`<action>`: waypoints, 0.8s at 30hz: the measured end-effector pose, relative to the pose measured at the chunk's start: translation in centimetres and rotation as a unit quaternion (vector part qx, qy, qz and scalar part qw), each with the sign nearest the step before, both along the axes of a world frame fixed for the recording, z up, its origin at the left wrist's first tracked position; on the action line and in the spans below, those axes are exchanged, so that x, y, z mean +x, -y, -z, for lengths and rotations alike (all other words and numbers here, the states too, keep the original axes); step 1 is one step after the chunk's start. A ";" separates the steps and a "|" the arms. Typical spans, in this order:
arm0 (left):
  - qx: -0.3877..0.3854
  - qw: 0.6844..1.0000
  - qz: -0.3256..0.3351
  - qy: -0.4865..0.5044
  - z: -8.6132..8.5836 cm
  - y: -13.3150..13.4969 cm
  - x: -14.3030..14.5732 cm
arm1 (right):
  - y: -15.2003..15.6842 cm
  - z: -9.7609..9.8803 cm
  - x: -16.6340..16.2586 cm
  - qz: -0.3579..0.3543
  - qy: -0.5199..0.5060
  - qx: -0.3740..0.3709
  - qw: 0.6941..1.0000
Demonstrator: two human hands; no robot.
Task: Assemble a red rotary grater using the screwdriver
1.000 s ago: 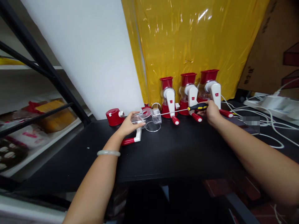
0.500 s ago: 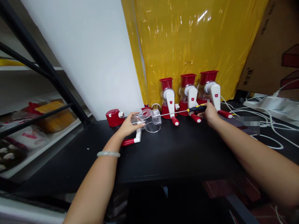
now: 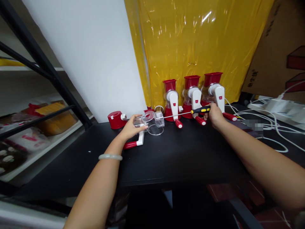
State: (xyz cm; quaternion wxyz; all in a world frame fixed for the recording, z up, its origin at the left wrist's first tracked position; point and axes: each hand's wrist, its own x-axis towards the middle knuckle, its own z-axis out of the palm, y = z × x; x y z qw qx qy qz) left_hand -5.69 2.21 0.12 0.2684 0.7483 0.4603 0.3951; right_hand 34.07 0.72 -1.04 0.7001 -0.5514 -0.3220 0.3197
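Observation:
My left hand is closed around one end of a clear plastic grater body lying on the black table. In my right hand is the yellow-and-black handle of a long screwdriver, held level. Its thin shaft points left, with the tip at the clear body's right end; whether it sits inside a screw cannot be made out. A white crank with a red handle lies just below my left hand. To the left stands a red base with a white knob. A gold-coloured grater drum is behind the clear body.
Three assembled red-and-white rotary graters stand along the back before a yellow plastic sheet. White cables and a power strip lie at right. A shelf rack is at left; a cardboard box at back right.
Almost nothing differs. The fingers of my right hand have shifted slightly on the screwdriver handle, while my left hand and the clear body stay in place.

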 end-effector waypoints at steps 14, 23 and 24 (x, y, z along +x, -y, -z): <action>-0.003 1.000 -0.007 0.005 0.0 0.1 0.1 | -0.1 0.2 -0.2 0.012 0.018 0.017 1.000; 0.000 1.000 -0.008 0.001 0.0 0.2 0.2 | -0.2 -0.1 -0.5 0.018 -0.065 0.099 0.993; 0.001 1.000 -0.008 -0.001 0.0 0.2 0.2 | -0.3 -0.1 -0.4 0.015 -0.060 0.109 0.992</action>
